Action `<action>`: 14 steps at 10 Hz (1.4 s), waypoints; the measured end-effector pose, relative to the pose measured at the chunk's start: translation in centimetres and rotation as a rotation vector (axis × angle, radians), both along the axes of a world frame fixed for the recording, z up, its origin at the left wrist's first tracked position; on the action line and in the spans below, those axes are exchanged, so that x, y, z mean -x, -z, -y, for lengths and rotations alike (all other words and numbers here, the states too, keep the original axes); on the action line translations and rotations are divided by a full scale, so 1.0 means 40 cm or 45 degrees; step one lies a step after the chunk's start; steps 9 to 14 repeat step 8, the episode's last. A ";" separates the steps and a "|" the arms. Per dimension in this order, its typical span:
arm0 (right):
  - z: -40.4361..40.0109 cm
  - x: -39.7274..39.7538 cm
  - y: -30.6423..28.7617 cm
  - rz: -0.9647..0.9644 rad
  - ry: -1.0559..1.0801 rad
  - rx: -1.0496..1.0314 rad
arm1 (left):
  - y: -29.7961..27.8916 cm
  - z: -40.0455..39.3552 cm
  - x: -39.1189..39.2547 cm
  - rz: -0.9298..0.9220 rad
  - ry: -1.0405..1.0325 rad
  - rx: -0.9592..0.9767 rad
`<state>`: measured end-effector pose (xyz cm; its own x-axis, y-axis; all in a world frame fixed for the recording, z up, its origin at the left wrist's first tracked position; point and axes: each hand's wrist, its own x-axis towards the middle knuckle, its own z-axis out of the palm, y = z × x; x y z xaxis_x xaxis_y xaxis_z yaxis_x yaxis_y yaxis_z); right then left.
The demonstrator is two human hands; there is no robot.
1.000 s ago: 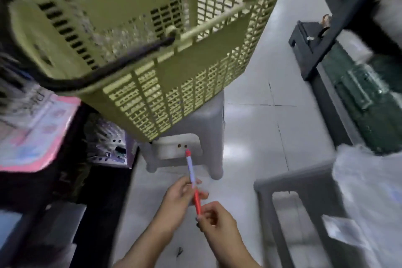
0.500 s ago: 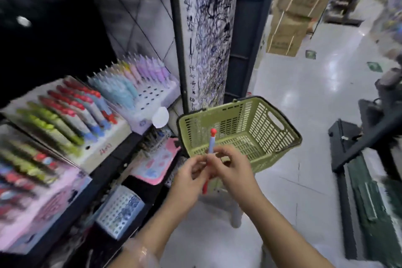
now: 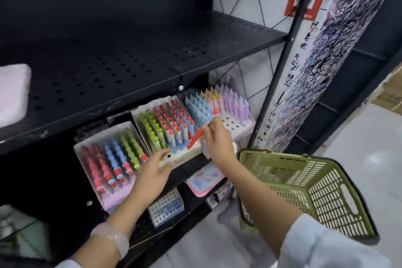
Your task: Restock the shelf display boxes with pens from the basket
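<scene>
Fingers (image 3: 212,130) of right hand (image 3: 217,140) pinched on pen (image 3: 201,130), red-capped, red lower barrel, held tilted over front right corner of middle display box (image 3: 174,160). Lower tip of pen down among front-row holes there; whether seated in a hole cannot be told, motion blur. Left hand (image 3: 152,175) against front left corner of same box, thumb up on its top edge near an unfilled hole, fingers wrapped along front face, gripping the box.

Head view, rest: three display boxes side by side on lower shelf under black perforated shelf (image 3: 130,67). Left display box (image 3: 87,152) with red, blue, green pens in rows. Middle one with green, red, blue pens standing upright. Right display box (image 3: 239,126) with pastel blue, yellow, purple pens, several bare holes at front right. Green basket (image 3: 304,191) just right of right forearm, below shelf level, tilted; contents not discernible. Scribbled paper column (image 3: 326,61) right of shelves.
</scene>
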<state>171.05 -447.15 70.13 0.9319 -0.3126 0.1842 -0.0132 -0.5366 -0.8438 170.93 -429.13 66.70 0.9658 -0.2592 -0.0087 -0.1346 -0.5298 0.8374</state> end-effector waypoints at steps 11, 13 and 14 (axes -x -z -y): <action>-0.177 -0.119 0.143 -0.350 -0.320 0.776 | 0.025 -0.047 -0.005 -0.144 -0.086 0.064; -0.177 -0.119 0.143 -0.350 -0.320 0.776 | 0.025 -0.047 -0.005 -0.144 -0.086 0.064; -0.177 -0.119 0.143 -0.350 -0.320 0.776 | 0.025 -0.047 -0.005 -0.144 -0.086 0.064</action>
